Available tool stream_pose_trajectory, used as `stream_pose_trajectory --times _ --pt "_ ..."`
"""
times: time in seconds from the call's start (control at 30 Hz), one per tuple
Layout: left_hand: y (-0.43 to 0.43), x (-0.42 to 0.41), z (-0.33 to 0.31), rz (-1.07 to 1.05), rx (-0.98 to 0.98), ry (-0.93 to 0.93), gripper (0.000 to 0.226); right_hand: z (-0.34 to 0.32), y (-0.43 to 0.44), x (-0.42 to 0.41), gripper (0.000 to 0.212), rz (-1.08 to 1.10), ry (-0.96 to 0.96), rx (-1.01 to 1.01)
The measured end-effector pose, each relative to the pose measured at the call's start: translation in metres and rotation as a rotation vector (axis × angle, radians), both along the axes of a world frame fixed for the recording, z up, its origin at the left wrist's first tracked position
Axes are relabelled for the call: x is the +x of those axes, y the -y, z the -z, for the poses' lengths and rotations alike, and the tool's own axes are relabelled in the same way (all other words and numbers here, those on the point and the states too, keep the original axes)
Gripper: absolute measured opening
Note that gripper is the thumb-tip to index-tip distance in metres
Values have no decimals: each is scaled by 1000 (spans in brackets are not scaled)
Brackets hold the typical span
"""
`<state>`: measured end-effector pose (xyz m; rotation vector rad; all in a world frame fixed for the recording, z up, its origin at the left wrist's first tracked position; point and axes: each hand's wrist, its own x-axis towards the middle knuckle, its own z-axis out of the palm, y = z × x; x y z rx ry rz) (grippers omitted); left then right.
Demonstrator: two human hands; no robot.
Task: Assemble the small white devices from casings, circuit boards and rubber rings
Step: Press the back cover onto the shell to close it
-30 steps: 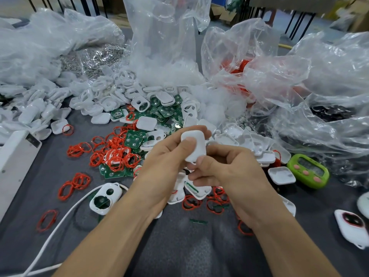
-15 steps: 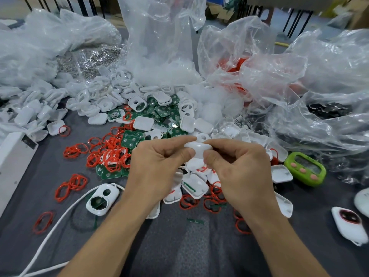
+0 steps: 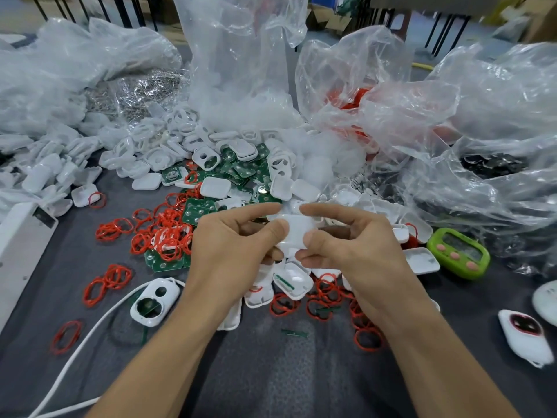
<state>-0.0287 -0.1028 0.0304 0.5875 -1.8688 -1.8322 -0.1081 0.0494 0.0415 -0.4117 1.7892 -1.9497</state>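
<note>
left hand [image 3: 229,245] and right hand [image 3: 355,245] each pinched one end of the white casing [image 3: 297,229] over the worktop [image 3: 271,372]; long axis lay crosswise between them, equally near both.

From my end, the lower view is filled by a work table [image 3: 271,381] covered in dark grey cloth, evenly lit and free of hard shadows (only soft glints on the clear plastic bags [image 3: 470,122] heaped along its far side). Beyond it I can make out thin black metal legs [image 3: 434,34], brown cardboard boxes [image 3: 327,18], a pale grey floor [image 3: 420,24] and a yellow hose [image 3: 422,67].
</note>
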Motion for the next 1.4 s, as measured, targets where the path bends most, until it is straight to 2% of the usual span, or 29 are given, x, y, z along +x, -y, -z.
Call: stream_pose_trajectory --times 0.17,0.3,0.37,0.5,0.6,0.67,0.73,0.77,0.83,0.93,1.0,1.1,1.27,1.4 --pt "2 2 -4 173 -50 40 29 -1 0 -2 22 49 198 -60" --pt "0 2 -4 161 43 52 34 2 1 1 24 62 171 -26" --pt "0 2 -4 140 58 64 34 2 3 3 25 51 85 39" --pt "-1 3 -2 127 8 86 24 3 -4 1 34 -1 -432 441" --pt "0 2 -1 122 -16 67 10 -1 -10 -2 38 -20 -496 471" --pt "-1 1 0 110 -3 33 23 -1 -10 -2 29 -26 -518 482" --pt "-2 -1 -1 94 -9 6 40 -1 -6 -2 12 -28 -446 380" --pt "-2 -1 -1 92 -16 -14 41 -2 -4 -1 14 -27 -342 285" --pt "0 -2 0 102 5 -63 28 -4 -1 4 19 -61 -80 83" --pt "1 -2 1 121 20 -124 12 -5 4 10 17 -216 154 -20" --pt "0 -1 1 103 -33 -145 16 -4 6 12 30 -285 191 -14" --pt "-2 -2 -2 134 -90 -173 20 -4 5 12 42 -278 229 -39" --pt "-1 -5 -3 189 -122 -183 29 -1 6 9 30 -275 263 -54" --pt "-3 -3 -3 199 -125 -178 38 1 8 9 36 -266 239 -62"
